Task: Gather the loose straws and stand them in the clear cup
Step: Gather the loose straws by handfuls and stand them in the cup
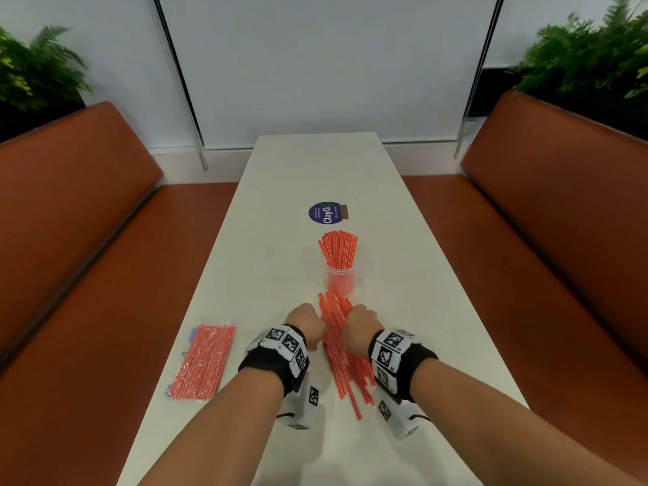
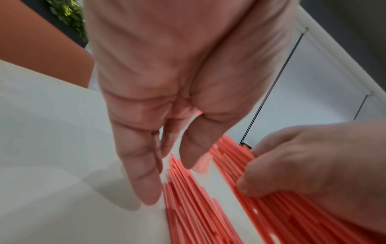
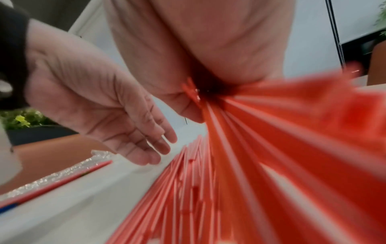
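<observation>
Red-and-white loose straws lie in a long pile on the white table, between my two hands. My right hand grips a bunch of the straws from the right side of the pile, slightly raised off the table. My left hand is beside the pile's left edge, its fingers straight and pointing down, holding nothing. Just beyond the pile the clear cup stands upright with many straws standing in it.
A sealed plastic packet of straws lies near the table's left edge. A round purple sticker is on the table beyond the cup. Orange bench seats flank the table on both sides.
</observation>
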